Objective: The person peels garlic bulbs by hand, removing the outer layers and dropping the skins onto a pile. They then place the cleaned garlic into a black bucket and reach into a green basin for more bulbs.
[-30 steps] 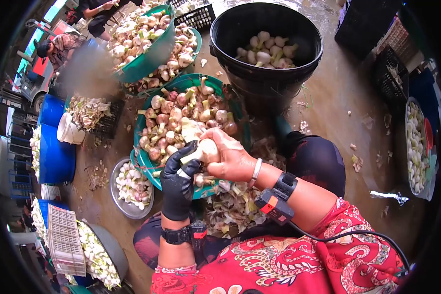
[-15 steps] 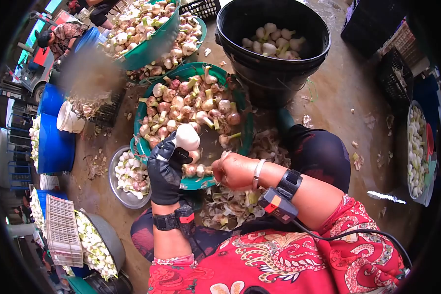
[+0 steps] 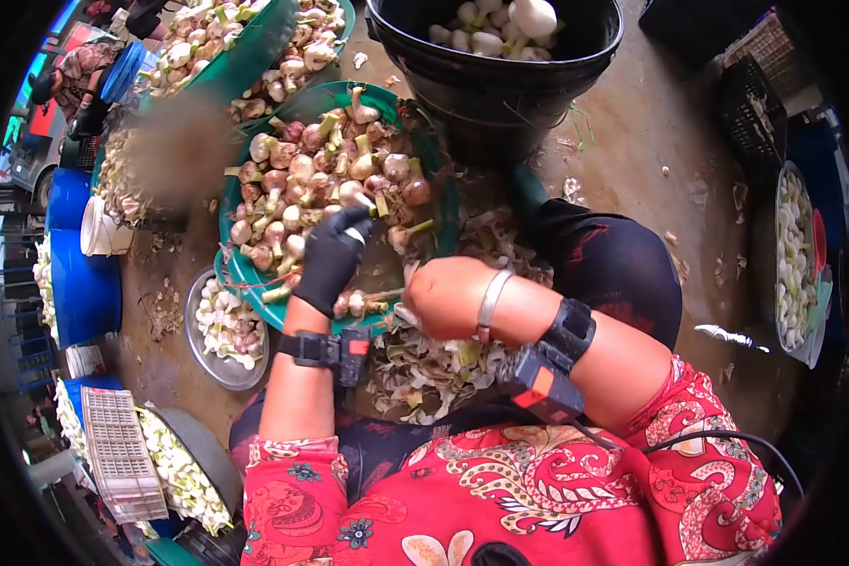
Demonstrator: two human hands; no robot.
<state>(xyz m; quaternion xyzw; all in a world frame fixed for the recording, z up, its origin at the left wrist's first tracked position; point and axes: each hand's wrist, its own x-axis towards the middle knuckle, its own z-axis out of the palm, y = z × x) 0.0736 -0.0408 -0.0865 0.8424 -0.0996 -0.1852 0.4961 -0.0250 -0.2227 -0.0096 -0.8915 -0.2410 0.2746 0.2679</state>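
Note:
My left hand point(image 3: 333, 259), in a black glove, hangs over a green basin point(image 3: 226, 212) of unpeeled garlic bulbs point(image 3: 302, 168). Its fingers reach forward beside a pale bulb point(image 3: 354, 196), and no bulb shows clearly in its grasp. My bare right hand point(image 3: 451, 294) is closed at the basin's near right rim. Something thin and greyish shows by its fingers, too small to name. A peeled white garlic bulb point(image 3: 535, 17) appears at the mouth of the black bucket point(image 3: 481, 90), above other peeled bulbs point(image 3: 476, 40).
A metal bowl point(image 3: 193, 325) of peeled garlic stands left of the basin. Dry skins point(image 3: 434, 377) lie before my legs. More garlic fills another green basin point(image 3: 245, 71) at the back. Blue tubs point(image 3: 85, 283) stand at left, a black crate point(image 3: 755, 108) at right. Another person point(image 3: 75, 80) sits far left.
The white bulb has left my left hand, and one now shows at the bucket's mouth. My left hand has lowered its hold over the basin; the view has shifted. The right hand stays closed.

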